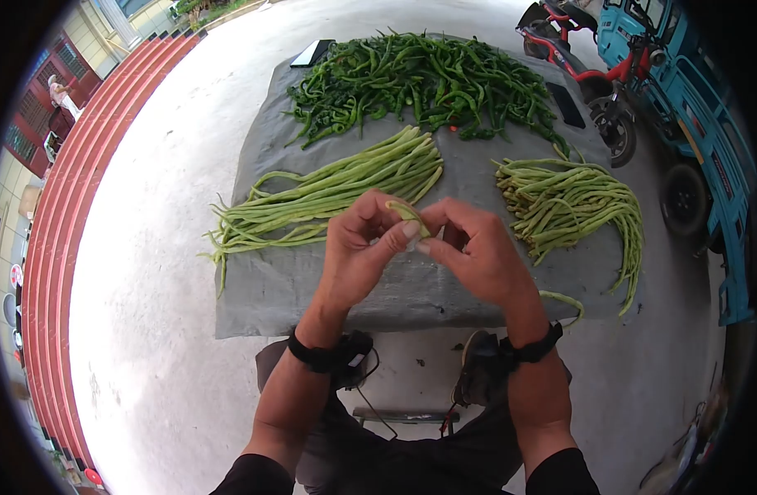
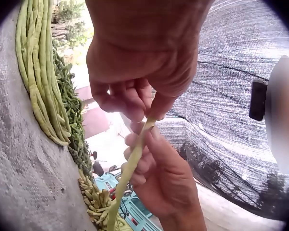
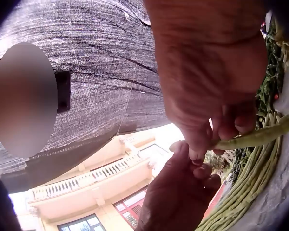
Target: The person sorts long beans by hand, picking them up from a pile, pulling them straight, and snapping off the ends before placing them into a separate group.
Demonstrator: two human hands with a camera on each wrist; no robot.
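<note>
In the head view my left hand (image 1: 354,252) and right hand (image 1: 482,247) meet over the near half of the grey sheet. Between them they pinch one pale green long bean (image 1: 405,212), fingertips close together. From the fingers the bean (image 2: 128,169) runs down past my right hand (image 2: 166,187) in the left wrist view. The right wrist view has the bean (image 3: 262,136) under my right hand (image 3: 209,67), its end at the thumb and fingertips, with my left hand (image 3: 176,195) right below. Curled fingers hide part of the bean's end.
Behind the hands lies a bundle of long beans (image 1: 337,194); a shorter pile of long beans (image 1: 568,206) is at the right. Green peppers (image 1: 428,78) cover the sheet's far side, near a dark phone (image 1: 565,105). A blue three-wheeler (image 1: 696,124) stands at the right.
</note>
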